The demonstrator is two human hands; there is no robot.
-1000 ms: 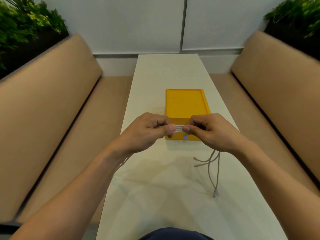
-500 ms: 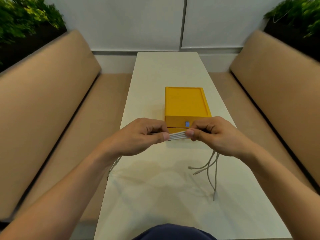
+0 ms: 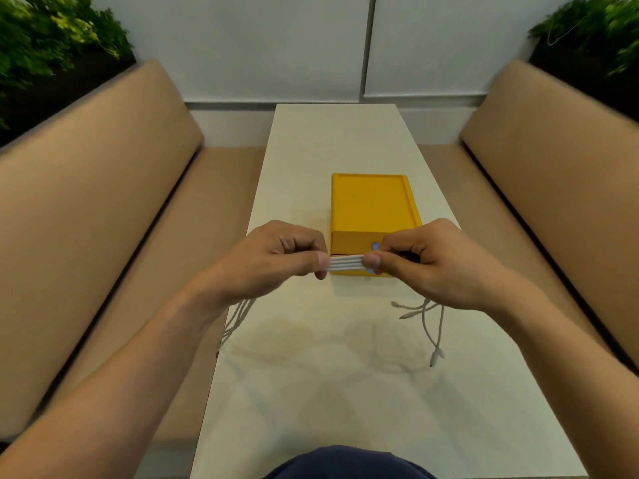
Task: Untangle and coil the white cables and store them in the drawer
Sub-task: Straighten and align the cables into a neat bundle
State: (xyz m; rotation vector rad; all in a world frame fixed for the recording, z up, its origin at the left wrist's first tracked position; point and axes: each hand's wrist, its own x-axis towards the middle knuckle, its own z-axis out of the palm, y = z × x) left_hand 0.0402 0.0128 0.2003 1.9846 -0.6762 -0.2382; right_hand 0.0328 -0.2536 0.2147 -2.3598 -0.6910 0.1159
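There are two hands, the left hand [image 3: 273, 257] and the right hand [image 3: 432, 264]. One yellow drawer box [image 3: 371, 205] sits on one worktop [image 3: 332, 140]. The white cables [image 3: 345, 263] show four or five strands side by side between the hands, exact count unclear, with at least three loose ends. There are two padded seats, the left seat [image 3: 86, 202] and the right seat [image 3: 553, 184], and two plants, the left plant [image 3: 45, 36] and the right plant [image 3: 601, 25].

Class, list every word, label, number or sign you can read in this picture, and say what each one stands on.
No text can be read.
The yellow drawer box has a small blue mark on its front, partly hidden by the right hand: too small to read.
The white cables and the table show no print.
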